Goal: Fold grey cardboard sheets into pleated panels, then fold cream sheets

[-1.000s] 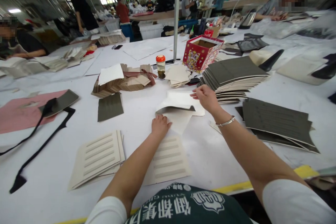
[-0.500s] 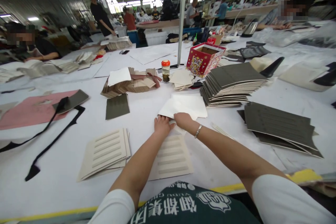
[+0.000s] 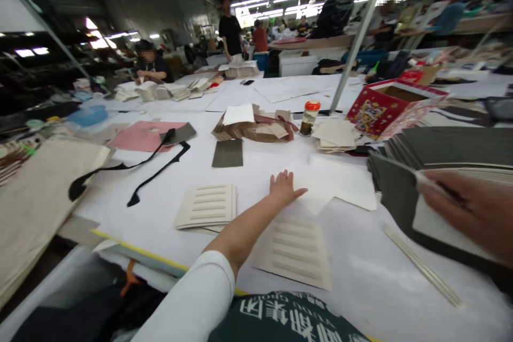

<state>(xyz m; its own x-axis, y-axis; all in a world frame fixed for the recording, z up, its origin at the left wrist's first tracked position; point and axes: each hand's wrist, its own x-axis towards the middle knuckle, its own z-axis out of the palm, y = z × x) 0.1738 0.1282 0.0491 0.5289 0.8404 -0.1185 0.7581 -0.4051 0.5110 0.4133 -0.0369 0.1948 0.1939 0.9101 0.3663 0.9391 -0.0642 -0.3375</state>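
My left hand (image 3: 284, 191) lies flat with its fingers spread, at the left edge of the white sheets (image 3: 344, 184). Off to the right, my right hand (image 3: 473, 211), smeared by motion, grips a dark grey panel (image 3: 395, 187) with a pale underside, beside the stack of dark grey panels (image 3: 460, 144). Below my left hand a beige panel with raised strips (image 3: 300, 251) rests on the table. A small pile of similar beige panels (image 3: 206, 206) sits to its left. Narrow pale strips (image 3: 425, 267) lie below my right hand.
A bundle of brown pieces (image 3: 256, 125), a jar with an orange lid (image 3: 310, 117) and a red box (image 3: 395, 104) stand farther back. Beside the box rises a metal pole (image 3: 360, 32). Black straps (image 3: 160, 171) and a pink sheet (image 3: 140, 136) lie left. Co-workers are in the background.
The view has swung left. My right hand has left the white sheets and moved right, now gripping a dark grey panel. My left hand has come away from the sheet's underside and spread out.
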